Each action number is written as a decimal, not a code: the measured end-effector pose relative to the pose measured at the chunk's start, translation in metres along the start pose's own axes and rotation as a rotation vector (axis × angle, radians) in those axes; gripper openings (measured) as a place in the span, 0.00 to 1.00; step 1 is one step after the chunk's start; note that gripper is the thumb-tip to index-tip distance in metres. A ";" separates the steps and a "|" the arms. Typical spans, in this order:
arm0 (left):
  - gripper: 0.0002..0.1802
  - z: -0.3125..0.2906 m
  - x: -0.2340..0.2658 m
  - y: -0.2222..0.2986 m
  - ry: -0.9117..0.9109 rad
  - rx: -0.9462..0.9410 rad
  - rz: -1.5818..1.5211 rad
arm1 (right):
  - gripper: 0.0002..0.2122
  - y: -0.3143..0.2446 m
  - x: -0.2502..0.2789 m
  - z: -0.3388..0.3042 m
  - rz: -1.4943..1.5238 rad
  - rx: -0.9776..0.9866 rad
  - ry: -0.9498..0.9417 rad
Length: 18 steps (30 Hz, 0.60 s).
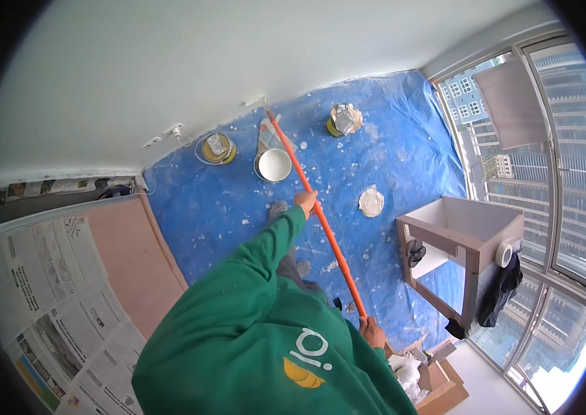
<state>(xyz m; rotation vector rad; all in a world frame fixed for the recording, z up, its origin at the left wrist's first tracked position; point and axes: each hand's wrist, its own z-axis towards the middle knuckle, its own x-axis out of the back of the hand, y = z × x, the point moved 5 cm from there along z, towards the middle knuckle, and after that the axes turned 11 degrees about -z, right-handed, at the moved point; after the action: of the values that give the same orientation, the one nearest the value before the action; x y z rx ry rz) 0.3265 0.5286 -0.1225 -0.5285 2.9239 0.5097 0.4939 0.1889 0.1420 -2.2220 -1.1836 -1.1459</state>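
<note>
A long orange extension pole (pixel 334 249) slants from beside my body up to the foot of the wall. My left hand (pixel 305 200) is wrapped round the middle of the pole, arm stretched forward. Nearer to me, at the pole's lower end, my right hand (pixel 373 333) is closed on it as well. At the far end a small pale roller-like head (pixel 255 102) meets the pale wall (pixel 168 62) low down; its details are too small to tell. Left of the pole stands a white bucket (pixel 274 165), with part of a flat tray-like piece (pixel 268 136) behind it.
Blue plastic sheeting (pixel 203 207), spattered with paint, covers the floor. Paint cans stand at the left (pixel 218 147) and right (pixel 344 120); a round crumpled cover (pixel 371 202) lies nearby. A wooden frame unit (pixel 472 242) stands by the windows; a newspaper-covered surface (pixel 58 277) is at left.
</note>
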 end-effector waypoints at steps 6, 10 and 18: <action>0.13 0.052 0.007 0.040 0.071 0.071 -0.007 | 0.15 -0.066 0.029 0.036 -0.021 -0.028 -0.018; 0.14 0.072 0.015 0.056 0.078 0.102 0.045 | 0.15 -0.097 0.041 0.045 -0.049 -0.058 -0.039; 0.17 -0.014 0.001 0.015 -0.015 0.033 0.085 | 0.17 -0.004 0.021 -0.018 0.125 -0.041 -0.023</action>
<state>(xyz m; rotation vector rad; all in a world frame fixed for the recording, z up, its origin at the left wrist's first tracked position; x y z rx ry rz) 0.3191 0.5370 -0.1047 -0.3961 2.9454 0.4724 0.4885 0.1908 0.1694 -2.3103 -1.0228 -1.1070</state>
